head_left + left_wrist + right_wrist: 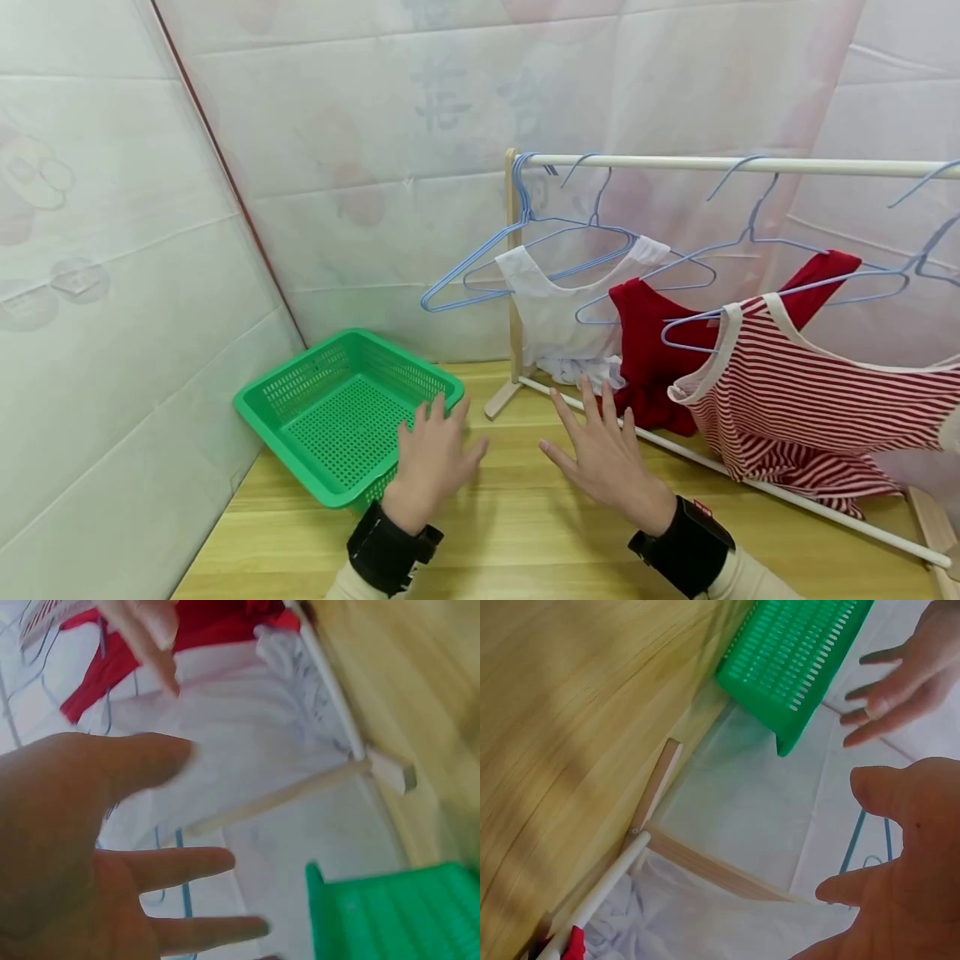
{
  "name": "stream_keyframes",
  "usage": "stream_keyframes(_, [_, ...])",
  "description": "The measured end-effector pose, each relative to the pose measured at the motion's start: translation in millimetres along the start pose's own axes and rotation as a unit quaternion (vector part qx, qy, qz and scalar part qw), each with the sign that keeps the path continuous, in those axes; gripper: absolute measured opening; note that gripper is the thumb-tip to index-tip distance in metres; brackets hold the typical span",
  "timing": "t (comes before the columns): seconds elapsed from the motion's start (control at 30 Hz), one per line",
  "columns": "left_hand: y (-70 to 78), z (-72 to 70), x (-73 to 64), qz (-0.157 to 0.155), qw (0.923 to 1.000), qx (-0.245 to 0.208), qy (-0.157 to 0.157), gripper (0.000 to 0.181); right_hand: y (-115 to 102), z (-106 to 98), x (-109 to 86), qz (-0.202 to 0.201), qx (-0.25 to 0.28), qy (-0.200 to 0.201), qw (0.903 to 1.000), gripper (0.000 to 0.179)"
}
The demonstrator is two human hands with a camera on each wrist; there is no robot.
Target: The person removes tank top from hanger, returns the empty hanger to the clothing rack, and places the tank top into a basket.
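Note:
In the head view my left hand [433, 458] hovers beside the near right rim of a green plastic basket [341, 429], fingers spread and holding nothing. To its right my right hand [603, 458] is held out over the table, also with spread fingers and nothing in its grasp. Ahead of the right hand, a white sleeveless top [573, 312], a red top [660, 342] and a red-and-white striped top [832, 392] hang from blue hangers [750, 237]. The left wrist view shows the left thumb and fingers apart, with the basket [397, 915] below right.
A drying rack with a white top rail [712, 164] and wooden end post [514, 333] stands on the wooden table [495, 533]. Several bare blue hangers [468, 265] cluster at its left end. A low white bar [675, 450] runs along the base. Pale sheets [337, 167] enclose the back and sides.

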State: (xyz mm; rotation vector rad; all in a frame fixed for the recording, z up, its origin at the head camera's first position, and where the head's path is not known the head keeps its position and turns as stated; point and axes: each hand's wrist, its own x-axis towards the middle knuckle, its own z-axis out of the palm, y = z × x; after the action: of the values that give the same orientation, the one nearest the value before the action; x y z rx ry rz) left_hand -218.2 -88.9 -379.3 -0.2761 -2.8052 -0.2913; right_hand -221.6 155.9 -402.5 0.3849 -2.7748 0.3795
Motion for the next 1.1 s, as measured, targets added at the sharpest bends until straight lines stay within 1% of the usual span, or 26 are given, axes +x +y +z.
stream_keyframes(0.1, [-9.5, -8.6, 1.7, -0.005, 1.0000, -0.003, 0.004, 0.061, 0.2, -1.5, 0.2, 0.000, -0.001, -0.003, 1.0000, 0.074])
stream_keyframes(0.3, [-27.3, -22.4, 7.4, -0.020, 0.9989, -0.037, -0.022, 0.057, 0.9, -4.0, -1.0, -0.002, -0.005, -0.003, 1.0000, 0.075])
stream_keyframes(0.4, [-34.2, -25.4, 11.2, -0.025, 0.9978, -0.049, -0.037, 0.056, 1.6, -5.1, -1.7, 0.001, -0.003, -0.004, 1.0000, 0.075])
stream_keyframes(0.53, [-41.4, -25.7, 14.9, -0.037, 0.9958, -0.057, -0.061, 0.054, 2.2, -6.9, -3.4, 0.004, 0.002, -0.010, 0.9999, 0.075])
stream_keyframes(0.63, [-45.3, -24.8, 16.5, -0.045, 0.9947, -0.058, -0.071, 0.051, 2.8, -8.5, -5.1, 0.006, 0.003, -0.012, 0.9999, 0.074])
stream_keyframes(0.77, [-47.6, -22.9, 17.1, -0.037, 0.9953, -0.063, -0.064, 0.044, 4.5, -12.6, -7.3, 0.008, -0.003, -0.010, 0.9999, 0.074])
stream_keyframes(0.87, [-48.3, -22.6, 16.4, -0.028, 0.9960, -0.062, -0.059, 0.035, 5.6, -18.6, -9.8, 0.003, -0.006, -0.006, 1.0000, 0.075])
stream_keyframes(1.0, [-49.1, -23.8, 16.2, -0.024, 0.9964, -0.055, -0.060, 0.031, 7.6, -29.5, -13.4, -0.026, -0.015, 0.023, 0.9993, 0.074])
stream_keyframes(1.1, [-49.4, -24.2, 17.1, -0.023, 0.9965, -0.053, -0.061, 0.037, 11.4, -38.1, -16.4, -0.051, -0.025, 0.045, 0.9974, 0.075])
